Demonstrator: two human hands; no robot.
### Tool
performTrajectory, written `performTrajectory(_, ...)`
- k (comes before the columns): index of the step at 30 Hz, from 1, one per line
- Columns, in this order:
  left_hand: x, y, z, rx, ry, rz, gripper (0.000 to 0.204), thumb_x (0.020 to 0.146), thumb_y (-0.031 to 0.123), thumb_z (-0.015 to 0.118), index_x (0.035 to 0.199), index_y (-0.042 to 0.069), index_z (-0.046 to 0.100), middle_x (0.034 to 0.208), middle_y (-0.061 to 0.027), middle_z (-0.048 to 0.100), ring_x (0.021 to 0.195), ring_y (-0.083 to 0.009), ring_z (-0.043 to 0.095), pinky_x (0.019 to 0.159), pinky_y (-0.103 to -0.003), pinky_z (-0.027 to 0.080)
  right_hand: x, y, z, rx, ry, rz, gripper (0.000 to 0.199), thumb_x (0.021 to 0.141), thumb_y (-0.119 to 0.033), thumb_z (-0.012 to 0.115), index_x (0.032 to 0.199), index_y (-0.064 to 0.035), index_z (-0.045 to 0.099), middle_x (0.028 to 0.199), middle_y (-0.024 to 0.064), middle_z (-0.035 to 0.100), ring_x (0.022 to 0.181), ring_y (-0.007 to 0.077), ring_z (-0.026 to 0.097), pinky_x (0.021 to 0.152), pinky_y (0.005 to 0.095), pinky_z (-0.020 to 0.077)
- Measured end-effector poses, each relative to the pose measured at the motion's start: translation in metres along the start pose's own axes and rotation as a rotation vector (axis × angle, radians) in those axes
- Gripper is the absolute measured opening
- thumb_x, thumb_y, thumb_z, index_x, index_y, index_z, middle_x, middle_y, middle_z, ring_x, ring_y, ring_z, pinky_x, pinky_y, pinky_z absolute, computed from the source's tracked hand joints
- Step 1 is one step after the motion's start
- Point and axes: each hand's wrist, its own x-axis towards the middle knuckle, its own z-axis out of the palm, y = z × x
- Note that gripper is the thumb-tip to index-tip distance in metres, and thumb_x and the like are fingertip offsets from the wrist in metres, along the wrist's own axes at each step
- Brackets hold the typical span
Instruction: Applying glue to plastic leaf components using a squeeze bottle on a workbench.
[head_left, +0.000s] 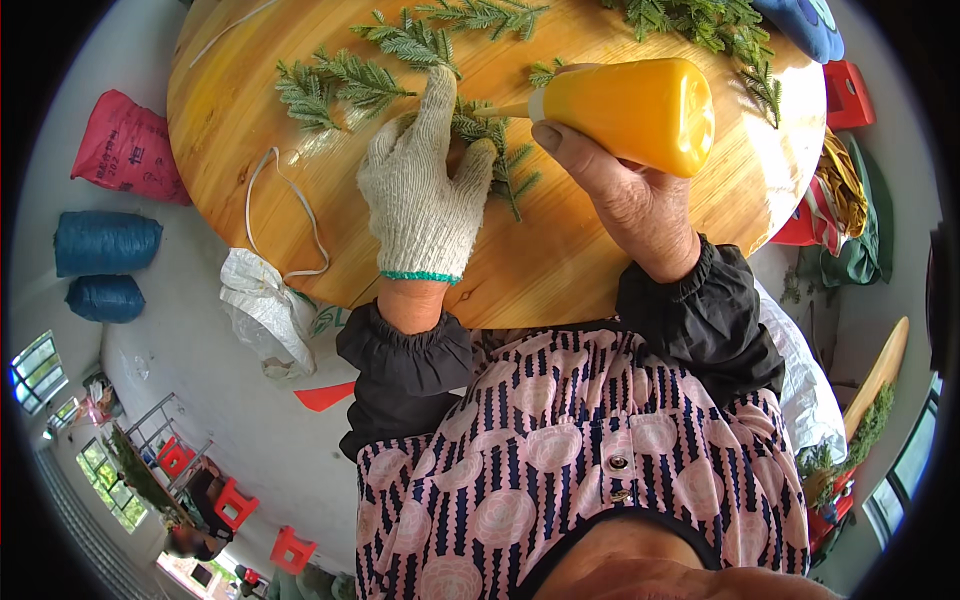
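My right hand [640, 205] grips a yellow squeeze bottle [635, 112], tilted on its side. Its thin nozzle points left and reaches an evergreen sprig [515, 165] by my left hand [425, 180]. That hand wears a white knitted glove with a green cuff. Its thumb and fingers close around the upper part of the sprig, with the index finger stretched forward; the exact grip is partly hidden. Just beyond it lie more cut sprigs, one at the left [350, 85] and one near the index fingertip [410, 42], on the round wooden table [560, 260].
A bigger heap of evergreen [700, 22] lies at the table's far right, beside a blue item [808, 28]. A white cord [300, 200] trails over the left edge near a white bag [265, 310]. A pink sack [125, 145] and blue bundles [107, 243] stand left.
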Motion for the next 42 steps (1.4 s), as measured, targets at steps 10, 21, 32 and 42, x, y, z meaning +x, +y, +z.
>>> performTrajectory(10,0.001,-0.008,0.007,-0.008,0.063,0.108,0.061,0.082,0.02,0.079,0.141,0.014,0.063,0.114,-0.0113,0.075,0.106,-0.0348,0.066,0.095,-0.048,0.05,-0.003,-0.005,-0.001,0.174,0.049,0.099,0.022,0.086,-0.002,0.081,0.107,0.001,0.075,0.105,0.0072,0.075,0.095,0.0185,0.072,0.085,0.0307,0.0575)
performTrajectory(21,0.001,-0.012,0.01,0.123,0.062,0.162,0.052,0.085,0.022,0.075,0.136,0.019,0.067,0.127,-0.0132,0.071,0.113,-0.0384,0.065,0.101,-0.048,0.05,-0.01,-0.014,-0.01,-0.112,-0.012,0.028,0.021,0.085,-0.002,0.082,0.104,0.001,0.076,0.106,0.0092,0.075,0.095,0.0203,0.072,0.086,0.0312,0.0571)
performTrajectory(32,0.0,-0.013,0.012,0.228,0.098,0.197,0.046,0.091,0.027,0.068,0.137,0.022,0.067,0.13,-0.01,0.07,0.114,-0.0371,0.064,0.102,-0.05,0.05,-0.02,-0.011,-0.006,-0.172,0.057,-0.124,0.026,0.077,-0.002,0.085,0.101,-0.0069,0.076,0.109,0.0138,0.073,0.101,0.0315,0.07,0.09,0.0388,0.0577)
performTrajectory(42,0.0,-0.017,0.016,0.17,0.109,0.188,0.043,0.094,0.031,0.064,0.136,0.022,0.068,0.13,-0.0091,0.071,0.116,-0.0378,0.064,0.104,-0.049,0.049,-0.028,-0.024,-0.009,-0.314,0.009,-0.049,0.031,0.082,-0.023,0.085,0.11,-0.0148,0.075,0.109,0.001,0.074,0.1,0.0231,0.071,0.09,0.0384,0.0542)
